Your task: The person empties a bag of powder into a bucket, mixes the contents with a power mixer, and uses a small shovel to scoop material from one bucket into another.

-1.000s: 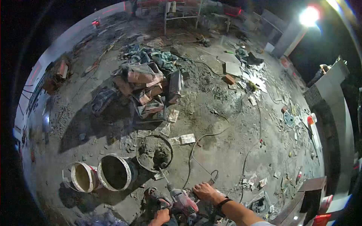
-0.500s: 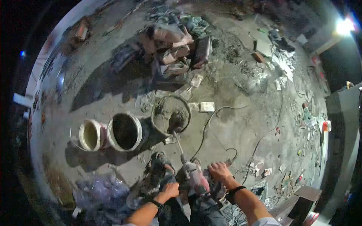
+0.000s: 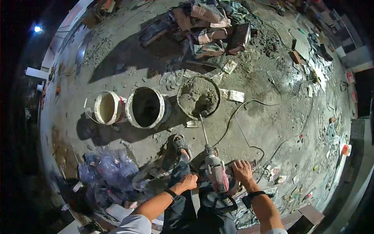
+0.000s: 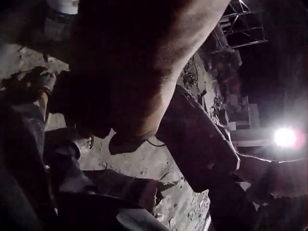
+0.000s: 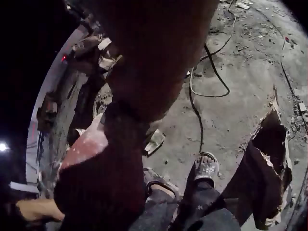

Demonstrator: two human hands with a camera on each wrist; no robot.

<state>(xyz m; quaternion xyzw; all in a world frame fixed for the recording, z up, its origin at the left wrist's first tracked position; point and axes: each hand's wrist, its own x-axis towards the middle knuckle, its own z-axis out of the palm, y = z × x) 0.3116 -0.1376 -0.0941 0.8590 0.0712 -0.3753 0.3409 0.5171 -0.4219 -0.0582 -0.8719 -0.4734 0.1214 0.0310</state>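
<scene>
Sandalled foot (image 3: pixel 181 145): nearest the tool's left side, planted on the gritty floor, short of the tub.
Left hand (image 3: pixel 188 181): clenched, apparently round a side handle of the power tool; most of the grip is hidden, and the left wrist view is too dark to show the fingers' contact.
Right hand (image 3: pixel 242 171): fingers curled over the dark grip on the tool's other side; palm concealed.
Power tool (image 3: pixel 217 175): red and grey, between the two hands, tilted, with its rod pointing away from the body.
Rod (image 3: pixel 204 132): long and thin, its far end at the near rim of the round tub; exact depth cannot be told.
Round tub (image 3: pixel 179 93): upright, holding grey, lumpy material with a dark hollow near the rod's end. Judged step: placing or working the rod at this near edge. The next move calls for both grips firm, the rod directed into the material and off the rim, and feet apart from the cable.
Dark-mouthed bucket (image 3: pixel 162 106): left of the tub.
Pale bucket (image 3: pixel 97 110): beside it, farther left.
Cable (image 3: pixel 253 100): looped on the floor, right of the tub.
Heap of blocks (image 3: pixel 210 36): beyond the tub, jumbled.
</scene>
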